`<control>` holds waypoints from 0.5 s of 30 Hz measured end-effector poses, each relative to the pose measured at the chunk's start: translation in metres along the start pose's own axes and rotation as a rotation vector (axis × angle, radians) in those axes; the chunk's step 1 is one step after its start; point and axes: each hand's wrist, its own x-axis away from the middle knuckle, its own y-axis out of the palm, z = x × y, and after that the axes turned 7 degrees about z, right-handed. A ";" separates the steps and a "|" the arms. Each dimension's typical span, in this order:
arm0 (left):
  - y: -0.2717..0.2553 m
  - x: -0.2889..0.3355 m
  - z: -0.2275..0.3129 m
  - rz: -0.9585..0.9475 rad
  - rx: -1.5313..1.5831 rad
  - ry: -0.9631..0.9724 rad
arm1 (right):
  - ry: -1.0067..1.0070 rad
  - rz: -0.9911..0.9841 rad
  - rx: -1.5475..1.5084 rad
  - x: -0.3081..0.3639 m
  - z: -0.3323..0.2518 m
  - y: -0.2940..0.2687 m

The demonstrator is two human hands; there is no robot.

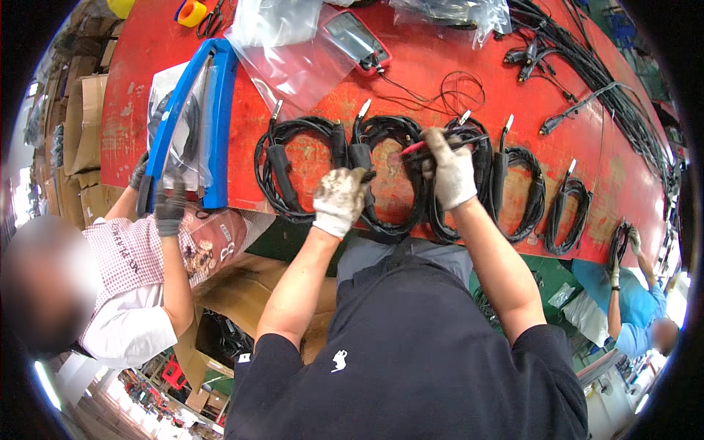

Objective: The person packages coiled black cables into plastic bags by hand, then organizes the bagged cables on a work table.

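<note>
Several coils of black cable lie in a row on the red table, each with a metal tip at its far end. My left hand, in a soiled white glove, is closed at the near left side of the second cable coil, just below its thick black handle. A short dark piece pokes out past the fingers. In my gloved right hand, over the third coil, is a slim red-and-black test probe. Thin leads run across the table from a handheld meter.
A person at left has gloved hands at a blue-framed device with a bagged cable. At far right, another person holds a cable coil. Clear plastic bags lie at the back; a long cable bundle covers the far right.
</note>
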 end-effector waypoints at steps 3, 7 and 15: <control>-0.010 0.016 -0.025 0.003 -0.089 -0.096 | -0.085 0.004 0.026 -0.018 -0.014 -0.031; -0.014 0.057 -0.066 0.196 0.034 -0.421 | -0.103 0.010 0.031 -0.022 -0.035 -0.080; -0.035 0.033 0.006 0.402 0.047 -0.467 | -0.048 0.062 -0.106 -0.011 -0.007 -0.142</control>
